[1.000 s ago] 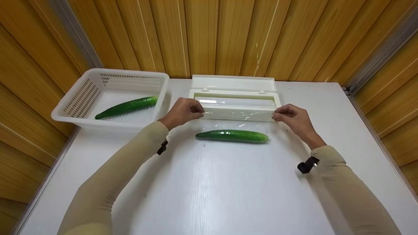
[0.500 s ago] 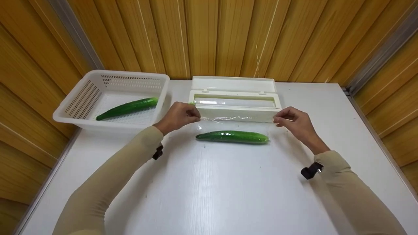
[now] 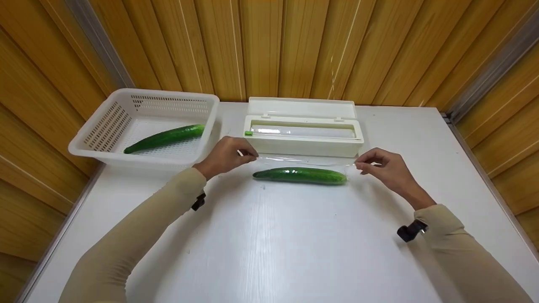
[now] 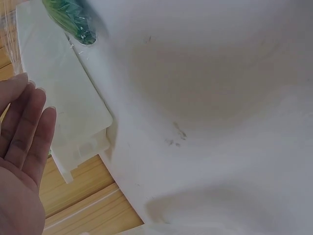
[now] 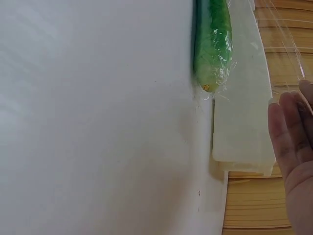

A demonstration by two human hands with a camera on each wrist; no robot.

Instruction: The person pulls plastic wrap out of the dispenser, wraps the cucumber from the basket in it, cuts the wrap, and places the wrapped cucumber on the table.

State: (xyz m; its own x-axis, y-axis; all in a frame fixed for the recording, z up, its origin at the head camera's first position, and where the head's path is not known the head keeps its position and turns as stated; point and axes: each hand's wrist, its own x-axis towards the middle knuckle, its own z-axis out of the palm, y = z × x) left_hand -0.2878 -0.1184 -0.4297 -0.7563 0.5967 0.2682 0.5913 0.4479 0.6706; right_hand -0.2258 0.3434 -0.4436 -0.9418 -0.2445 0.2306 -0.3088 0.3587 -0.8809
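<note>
A cucumber lies crosswise on the white table, with clear film clinging to it in both wrist views. Just behind it, a strip of plastic wrap stretches between the two hands. My left hand pinches the wrap's left end between thumb and fingertips. At the other end, my right hand pinches the wrap the same way. Behind the film stands a white plastic wrap dispenser, its lid raised and a roll inside. A green slider sits at the dispenser's left end.
A white slotted basket stands at the back left, holding a second cucumber. Wood-patterned panels rise behind the table and on both sides. The white table extends in front of the cucumber.
Both hands have come down toward me, drawing the film edge from the dispenser's front to just behind the cucumber. They have spread slightly apart. The dispenser's green slider now shows fully.
</note>
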